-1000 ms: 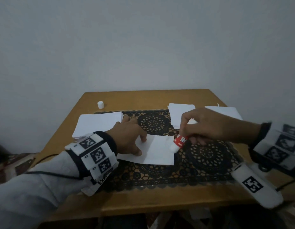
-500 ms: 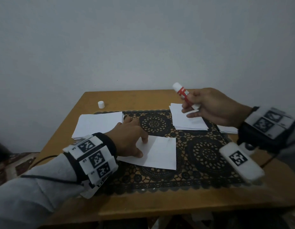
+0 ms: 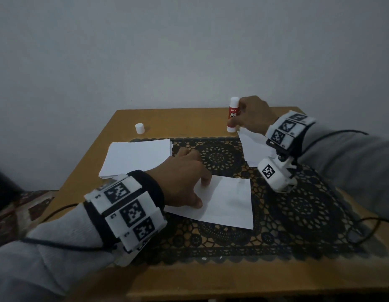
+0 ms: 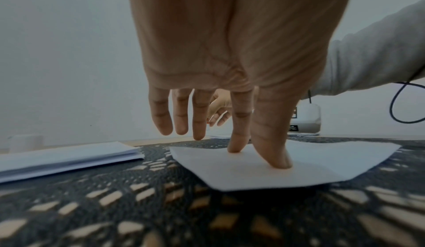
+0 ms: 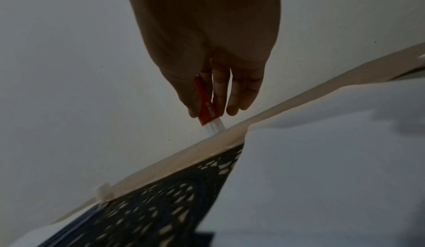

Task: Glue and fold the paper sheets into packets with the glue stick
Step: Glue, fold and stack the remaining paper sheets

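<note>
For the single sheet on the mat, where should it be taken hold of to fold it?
Take the sheet at its free right edge, coming from the right: the left hand pins the left part with fingertip and thumb, and it lies flat on the mat.

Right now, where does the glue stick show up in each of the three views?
Head: glue stick upright at the far table edge, held by the right hand.
Left wrist: hidden behind the left hand's fingers.
Right wrist: centre, red and white.
Shared landmark: black lace mat.
</note>
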`<state>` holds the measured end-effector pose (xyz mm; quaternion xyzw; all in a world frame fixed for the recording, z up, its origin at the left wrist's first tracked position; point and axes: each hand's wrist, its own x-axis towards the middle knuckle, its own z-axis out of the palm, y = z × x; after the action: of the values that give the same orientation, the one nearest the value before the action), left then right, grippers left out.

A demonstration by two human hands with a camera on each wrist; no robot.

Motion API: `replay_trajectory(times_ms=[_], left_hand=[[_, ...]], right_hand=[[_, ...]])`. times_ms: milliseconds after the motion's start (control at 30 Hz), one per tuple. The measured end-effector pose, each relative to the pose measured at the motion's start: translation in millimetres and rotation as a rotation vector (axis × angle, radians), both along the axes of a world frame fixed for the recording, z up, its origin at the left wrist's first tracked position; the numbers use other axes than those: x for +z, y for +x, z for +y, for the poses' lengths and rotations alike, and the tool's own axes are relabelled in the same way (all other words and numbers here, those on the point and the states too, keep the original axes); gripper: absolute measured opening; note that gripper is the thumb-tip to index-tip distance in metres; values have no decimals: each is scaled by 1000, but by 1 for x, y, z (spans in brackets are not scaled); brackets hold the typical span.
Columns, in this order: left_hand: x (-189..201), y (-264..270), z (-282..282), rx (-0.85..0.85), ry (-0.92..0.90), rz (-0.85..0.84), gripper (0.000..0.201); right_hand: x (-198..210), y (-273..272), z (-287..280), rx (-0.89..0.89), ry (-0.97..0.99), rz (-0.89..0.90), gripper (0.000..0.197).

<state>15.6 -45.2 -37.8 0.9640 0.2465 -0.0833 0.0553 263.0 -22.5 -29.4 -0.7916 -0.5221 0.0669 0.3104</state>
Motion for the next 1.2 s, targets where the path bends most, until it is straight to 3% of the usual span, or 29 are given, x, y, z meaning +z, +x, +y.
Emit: replay_trajectory(times_ms=[200, 533, 667, 833, 933, 1067, 1200], left_hand=[[-2, 1, 2, -21, -7, -8, 46], [-2, 2, 0, -16, -10, -15, 47], [0, 2, 2, 4, -53, 5, 46], [1, 3, 1, 29, -78, 31, 45], [1, 2, 3, 40, -116, 19, 45], [1, 1, 4, 42, -134, -7, 45], [1, 1, 1, 49, -130, -30, 45]], right_hand=[[-8, 1, 21, 10, -110, -130, 34], [-13, 9, 14, -30, -105, -63, 57], [15, 34, -25, -70, -93, -125, 46], [25, 80, -100, -8, -316, -388, 24], [17, 95, -142, -5, -471, -454, 34], [1, 102, -179, 5, -543, -379, 48], [-11, 97, -187, 97, -520, -391, 41]])
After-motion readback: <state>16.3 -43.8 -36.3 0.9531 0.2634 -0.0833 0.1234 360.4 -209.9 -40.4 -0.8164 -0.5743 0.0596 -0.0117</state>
